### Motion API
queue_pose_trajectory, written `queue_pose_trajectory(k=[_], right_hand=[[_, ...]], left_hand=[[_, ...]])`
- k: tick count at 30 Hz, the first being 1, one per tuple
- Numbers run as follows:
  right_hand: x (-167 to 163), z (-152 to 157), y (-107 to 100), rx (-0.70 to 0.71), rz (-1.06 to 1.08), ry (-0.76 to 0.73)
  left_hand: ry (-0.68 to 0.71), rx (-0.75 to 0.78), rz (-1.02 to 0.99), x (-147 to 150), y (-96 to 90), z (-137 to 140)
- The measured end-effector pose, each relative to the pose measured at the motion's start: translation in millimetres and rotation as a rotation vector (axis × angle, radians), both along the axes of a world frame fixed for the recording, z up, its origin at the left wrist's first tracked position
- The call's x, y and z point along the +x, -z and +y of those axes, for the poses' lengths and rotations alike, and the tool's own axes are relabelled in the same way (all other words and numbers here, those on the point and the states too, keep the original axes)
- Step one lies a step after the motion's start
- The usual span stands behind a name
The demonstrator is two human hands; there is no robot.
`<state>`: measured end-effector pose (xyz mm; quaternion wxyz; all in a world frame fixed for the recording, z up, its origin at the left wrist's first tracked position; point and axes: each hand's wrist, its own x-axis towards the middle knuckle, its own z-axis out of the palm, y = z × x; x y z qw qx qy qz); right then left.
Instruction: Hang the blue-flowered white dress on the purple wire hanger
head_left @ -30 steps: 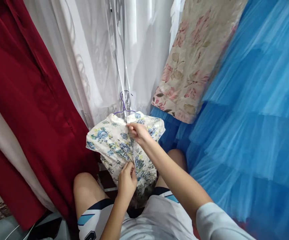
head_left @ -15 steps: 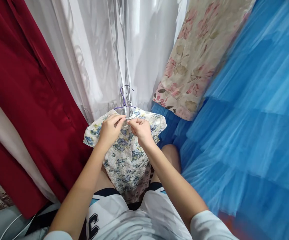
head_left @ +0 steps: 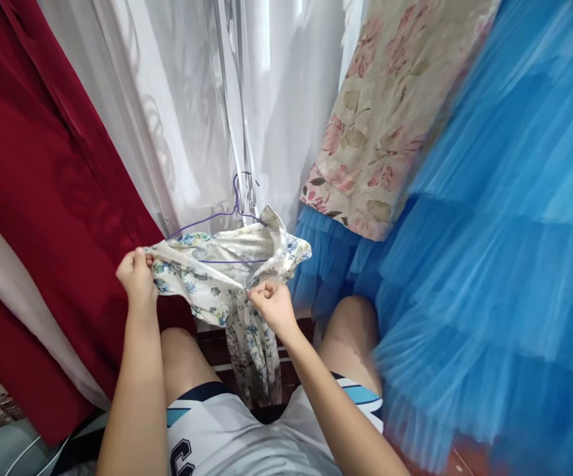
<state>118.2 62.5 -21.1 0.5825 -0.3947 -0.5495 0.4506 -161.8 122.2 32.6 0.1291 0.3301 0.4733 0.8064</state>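
Observation:
A white dress with blue flowers (head_left: 187,281) hangs partly on a purple hanger (head_left: 201,218) in front of my knees. My left hand (head_left: 136,272) is closed on the dress at its left shoulder and pulls the cloth out to the side. Lower and to the right, my right hand (head_left: 271,304) pinches the front edge of the neckline. The neck opening gapes, and the hanger's bottom bar shows through it. On the right, the other shoulder still lies over the hanger. The skirt droops in a narrow bunch between my legs.
White curtain-like cloth (head_left: 182,119) and grey straps (head_left: 236,99) hang behind the hanger. Dark red cloth (head_left: 68,198) is at the left. A cream panel with pink flowers (head_left: 365,145) and layered blue tulle (head_left: 455,277) hang at the right. A white cable (head_left: 21,456) lies lower left.
My left hand has gone left, drawing the dress shoulder off the hanger's end. My right hand has moved down, still pinching the neckline. The neck has opened wider and the hanger shows more.

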Motion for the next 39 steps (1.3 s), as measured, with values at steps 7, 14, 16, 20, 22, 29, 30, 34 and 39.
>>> queue_pose_trajectory(k=[7, 14, 16, 20, 22, 29, 30, 34, 39], right_hand=[[21, 2, 73, -0.129, 0.016, 0.154], [50, -20, 67, -0.014, -0.268, -0.186], [51, -34, 47, 0.053, -0.224, -0.413], [50, -51, 21, -0.030, -0.014, -0.586], [55, -53, 15, -0.058, 0.028, -0.524], [128, -40, -27, -0.033, -0.144, -0.328], [143, -32, -37, -0.010, -0.163, -0.257], [183, 29, -78, 0.259, -0.181, 0.017], [145, 112, -115, 0.183, -0.136, -0.065]], left_hand=[[0.337, -0.123, -0.198, 66, 81.7, -32], [0.674, 0.032, 0.054, 156, 45.4, -100], [0.680, -0.013, 0.185, 174, 42.6, -107], [0.659, -0.104, 0.379, 192, 54.6, -109], [0.761, -0.143, 0.419, 192, 66.6, -111], [1.074, -0.515, 0.650, 183, 118.0, -122], [1.041, -0.538, 0.702, 180, 120.1, -122], [0.899, -0.448, 0.827, 165, 103.1, -114], [0.702, -0.277, 0.855, 144, 60.2, -93]])
